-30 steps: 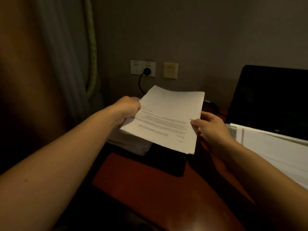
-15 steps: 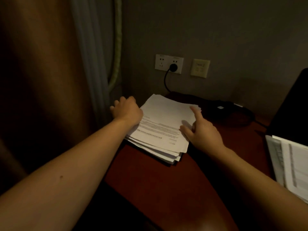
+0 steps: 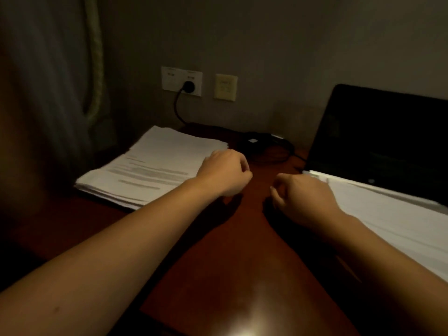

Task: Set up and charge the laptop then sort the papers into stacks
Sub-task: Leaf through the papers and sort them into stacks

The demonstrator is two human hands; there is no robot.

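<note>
You see a white paper stack (image 3: 155, 166) banded with grey print on your glossy reddish-brown desk (image 3: 242, 263). Your laptop (image 3: 378, 137) is black, and the sheets (image 3: 388, 214) across it are white. The socket (image 3: 172, 78) is white, its plug (image 3: 188, 86) black, the switch plate (image 3: 225, 87) cream and the curtain cord (image 3: 95, 57) green.

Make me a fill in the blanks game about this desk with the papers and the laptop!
The black plug sits in a socket on the ____.
The paper stack lies to the ____ of the laptop.
The left hand and right hand hold ____.
The laptop's lid is ____.
Missing words: wall, left, nothing, open.
</note>
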